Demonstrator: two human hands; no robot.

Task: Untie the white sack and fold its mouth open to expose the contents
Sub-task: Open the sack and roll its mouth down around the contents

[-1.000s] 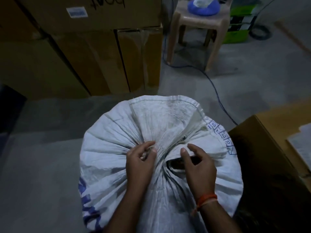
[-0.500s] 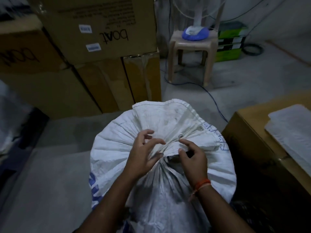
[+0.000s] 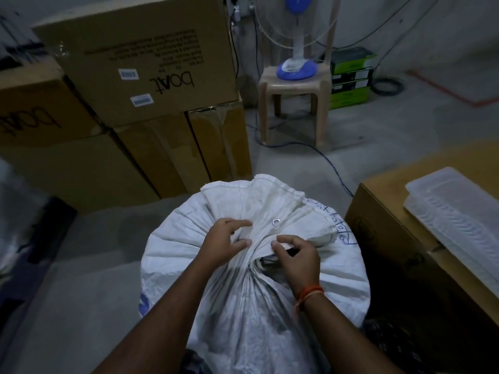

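Sack (image 3: 253,298) stands on the floor before you, neck gathered | your left hand (image 3: 224,245) pinches bunched folds at the neck | your right hand (image 3: 298,259) curls fingertips into the small opening | cardboard boxes (image 3: 151,71) behind.

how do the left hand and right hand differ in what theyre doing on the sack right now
The left hand sits on the left of the white sack's gathered neck, fingers curled into the bunched folds; the right hand sits on the right, fingertips at a small dark opening. The right wrist wears an orange thread; the left wrist is bare. Both press on the same gathered neck, which is not yet folded open.
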